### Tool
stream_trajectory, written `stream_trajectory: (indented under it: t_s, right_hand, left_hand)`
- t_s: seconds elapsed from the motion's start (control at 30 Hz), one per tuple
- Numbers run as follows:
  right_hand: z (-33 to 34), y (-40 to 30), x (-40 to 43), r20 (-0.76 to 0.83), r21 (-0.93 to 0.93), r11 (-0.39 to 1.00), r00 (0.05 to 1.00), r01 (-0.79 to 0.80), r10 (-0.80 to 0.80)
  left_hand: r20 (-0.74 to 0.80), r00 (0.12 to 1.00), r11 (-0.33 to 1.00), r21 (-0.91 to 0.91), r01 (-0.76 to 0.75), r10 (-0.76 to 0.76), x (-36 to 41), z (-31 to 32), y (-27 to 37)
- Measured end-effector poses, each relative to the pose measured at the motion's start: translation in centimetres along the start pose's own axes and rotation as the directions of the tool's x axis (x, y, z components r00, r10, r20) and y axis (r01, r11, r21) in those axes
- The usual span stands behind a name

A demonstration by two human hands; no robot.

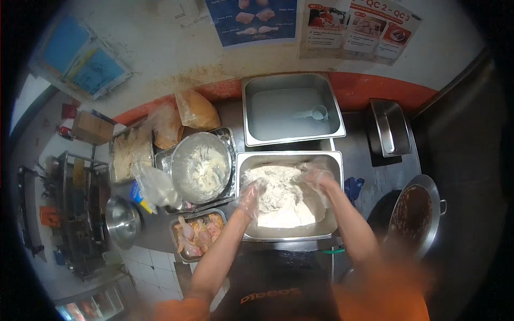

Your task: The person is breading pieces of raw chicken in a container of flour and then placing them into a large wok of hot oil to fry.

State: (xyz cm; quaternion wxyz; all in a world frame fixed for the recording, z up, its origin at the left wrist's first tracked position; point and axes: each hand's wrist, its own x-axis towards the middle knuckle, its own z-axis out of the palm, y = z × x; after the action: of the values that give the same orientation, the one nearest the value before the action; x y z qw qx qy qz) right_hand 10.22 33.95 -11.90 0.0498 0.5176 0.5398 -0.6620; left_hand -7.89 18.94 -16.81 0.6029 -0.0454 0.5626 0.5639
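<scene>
A rectangular stainless steel pan (289, 236) stands right before me, with a mound of white flour (286, 214) in it. My left hand (252, 196), in a clear plastic glove, reaches over the pan's left side with its fingers at the flour. Across from it, my right hand (319, 177), gloved the same way, is at the far right part of the mound. Lumpy pieces lie in the flour between the hands, but what they are is unclear. The fingers of both hands are blurred or hidden by flour, so any grip cannot be made out.
Behind stands a pan of cloudy liquid (277, 108) holding a measuring cup (319, 113). To the left are a floury metal bowl (202, 172), a tray of raw chicken pieces (200, 234) and bagged powder (198, 112). A steel container (391, 128) and a wide pan (417, 216) are at right.
</scene>
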Motion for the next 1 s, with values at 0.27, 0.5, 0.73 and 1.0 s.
stream_trajectory:
  t_s: [0.27, 0.5, 0.73, 1.0]
  right_hand:
    - [6.5, 3.4, 0.4, -0.163, -0.400, 0.904, 0.960, 0.148, -0.229]
    - [2.3, 5.1, -3.3, -0.056, 0.073, 0.989, 0.991, 0.128, -0.124]
    - [7.3, 8.0, 1.8, -0.056, -0.196, 0.939, 0.953, 0.282, -0.298]
    - [1.1, 6.5, -0.6, -0.061, -0.272, 0.947, 0.979, 0.173, -0.197]
  left_hand:
    - [0.055, 0.993, 0.872, 0.485, 0.068, -0.107, 2.5, 2.9, 0.0]
    - [0.083, 0.988, 0.787, 0.615, 0.051, -0.129, 0.5, -1.8, 0.2]
    - [-0.060, 0.989, 0.580, 0.814, -0.030, 0.136, 6.4, -3.6, -8.1]
    - [0.146, 0.964, 0.645, 0.720, -0.257, 0.222, -5.0, 3.5, 3.8]
